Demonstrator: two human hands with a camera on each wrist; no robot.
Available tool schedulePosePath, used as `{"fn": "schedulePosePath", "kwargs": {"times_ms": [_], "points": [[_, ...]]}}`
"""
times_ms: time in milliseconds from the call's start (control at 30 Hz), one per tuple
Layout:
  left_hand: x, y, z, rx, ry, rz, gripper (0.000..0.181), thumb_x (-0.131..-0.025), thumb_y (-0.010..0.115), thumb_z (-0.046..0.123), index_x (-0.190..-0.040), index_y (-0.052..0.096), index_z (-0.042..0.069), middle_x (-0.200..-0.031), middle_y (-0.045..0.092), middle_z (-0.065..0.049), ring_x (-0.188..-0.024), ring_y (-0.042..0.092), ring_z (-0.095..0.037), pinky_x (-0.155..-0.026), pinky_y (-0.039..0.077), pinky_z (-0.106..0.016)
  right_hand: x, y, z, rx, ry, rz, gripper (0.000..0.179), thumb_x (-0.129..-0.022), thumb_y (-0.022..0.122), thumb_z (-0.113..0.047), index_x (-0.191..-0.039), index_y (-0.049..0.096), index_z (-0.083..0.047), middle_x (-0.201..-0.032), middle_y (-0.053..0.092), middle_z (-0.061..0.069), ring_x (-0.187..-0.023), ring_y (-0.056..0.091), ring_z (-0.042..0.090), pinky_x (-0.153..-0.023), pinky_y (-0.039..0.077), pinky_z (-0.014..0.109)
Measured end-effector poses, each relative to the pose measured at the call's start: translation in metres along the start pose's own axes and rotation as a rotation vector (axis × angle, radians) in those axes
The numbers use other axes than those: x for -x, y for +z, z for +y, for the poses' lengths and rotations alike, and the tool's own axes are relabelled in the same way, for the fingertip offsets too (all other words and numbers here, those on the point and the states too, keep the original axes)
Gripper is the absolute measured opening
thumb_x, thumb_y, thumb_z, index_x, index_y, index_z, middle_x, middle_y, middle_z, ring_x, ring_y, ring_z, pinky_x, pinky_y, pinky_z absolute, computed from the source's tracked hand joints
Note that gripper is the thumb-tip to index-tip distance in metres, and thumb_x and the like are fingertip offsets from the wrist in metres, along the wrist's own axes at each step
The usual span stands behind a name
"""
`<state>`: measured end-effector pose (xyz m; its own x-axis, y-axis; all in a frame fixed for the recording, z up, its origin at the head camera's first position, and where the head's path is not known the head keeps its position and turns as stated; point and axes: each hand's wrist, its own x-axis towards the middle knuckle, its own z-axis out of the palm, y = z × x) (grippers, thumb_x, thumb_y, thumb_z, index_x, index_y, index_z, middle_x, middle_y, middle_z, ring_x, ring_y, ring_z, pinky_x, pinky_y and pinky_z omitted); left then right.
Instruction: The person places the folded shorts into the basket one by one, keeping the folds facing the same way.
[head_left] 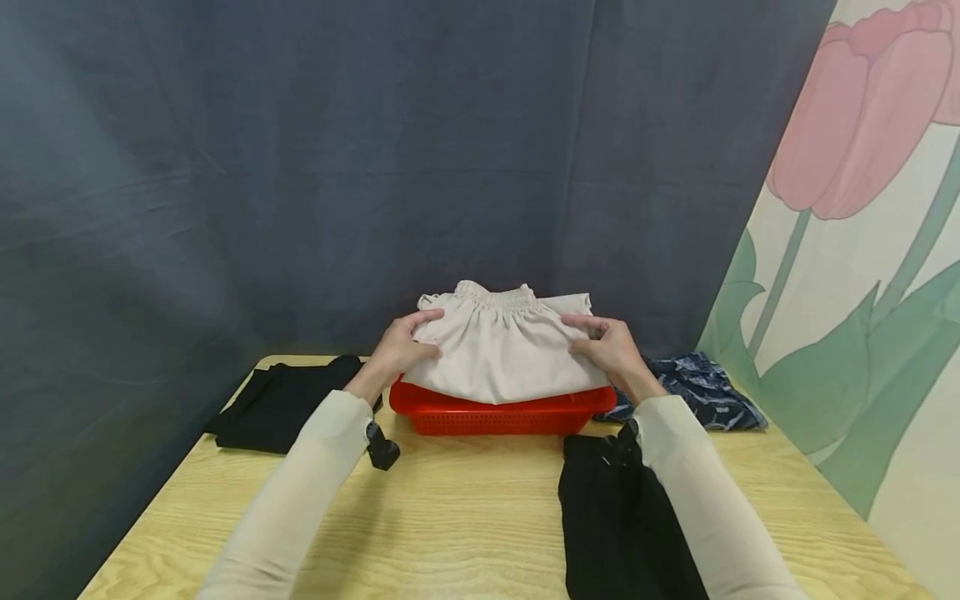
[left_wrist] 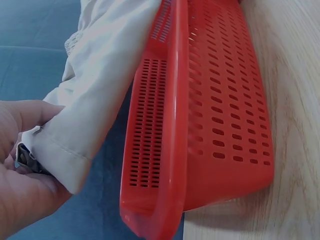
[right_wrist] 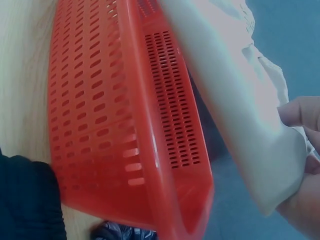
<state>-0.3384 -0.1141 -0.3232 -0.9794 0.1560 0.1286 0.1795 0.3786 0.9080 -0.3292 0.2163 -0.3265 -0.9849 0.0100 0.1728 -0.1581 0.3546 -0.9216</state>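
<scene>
I pinch opposite sides of the cream garment (head_left: 498, 354) with my left hand (head_left: 400, 350) and right hand (head_left: 613, 354), above the red basket (head_left: 495, 422). Left of the basket lies a black cloth (head_left: 281, 408); right of it, a patterned blue cloth (head_left: 701, 392).

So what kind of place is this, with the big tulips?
Probably an indoor corner set up for handling clothes, but I can't tell which building. Clothes lie on the wooden table on both sides of a red basket, a dark cloth hangs behind, and pink tulips decorate the wall.
</scene>
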Motion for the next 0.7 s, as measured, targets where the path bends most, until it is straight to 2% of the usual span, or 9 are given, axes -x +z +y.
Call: {"fn": "schedulePosePath", "kwargs": {"times_ms": [167,333,500,700], "points": [[-0.004,0.004,-0.004,-0.018,0.003,0.022,0.066,-0.079,0.065,-0.008,-0.138,0.056,0.019,-0.148,0.039,-0.008,-0.125,0.037,-0.027,-0.105,0.033,-0.047,-0.004,0.002,0.005,-0.001,0.011,0.015,0.053,-0.078,0.065,0.008,-0.129,0.063,-0.005,-0.152,0.031,0.016,-0.128,0.034,0.029,-0.105,0.034,0.049],[-0.005,0.007,-0.009,-0.021,-0.020,0.033,0.067,-0.078,0.062,-0.009,-0.138,0.056,0.018,-0.147,0.040,-0.010,-0.120,0.039,-0.028,-0.100,0.037,-0.044,-0.006,0.005,0.010,0.017,0.029,0.018,0.053,-0.078,0.065,0.008,-0.129,0.064,-0.005,-0.150,0.033,0.016,-0.126,0.035,0.029,-0.104,0.037,0.047],[-0.008,0.011,-0.016,0.011,-0.043,0.049,0.067,-0.077,0.060,-0.012,-0.138,0.056,0.016,-0.145,0.040,-0.012,-0.117,0.038,-0.029,-0.094,0.041,-0.042,-0.010,0.009,0.014,0.056,0.034,0.027,0.052,-0.078,0.066,0.007,-0.128,0.065,-0.007,-0.148,0.037,0.017,-0.126,0.036,0.030,-0.102,0.038,0.047],[-0.011,0.019,-0.025,0.043,-0.066,0.041,0.068,-0.078,0.058,-0.016,-0.140,0.054,0.013,-0.146,0.039,-0.012,-0.116,0.037,-0.028,-0.090,0.040,-0.039,-0.013,0.015,0.020,0.126,0.044,0.031,0.051,-0.078,0.066,0.004,-0.127,0.065,-0.008,-0.144,0.042,0.018,-0.123,0.037,0.029,-0.098,0.042,0.044]]}}
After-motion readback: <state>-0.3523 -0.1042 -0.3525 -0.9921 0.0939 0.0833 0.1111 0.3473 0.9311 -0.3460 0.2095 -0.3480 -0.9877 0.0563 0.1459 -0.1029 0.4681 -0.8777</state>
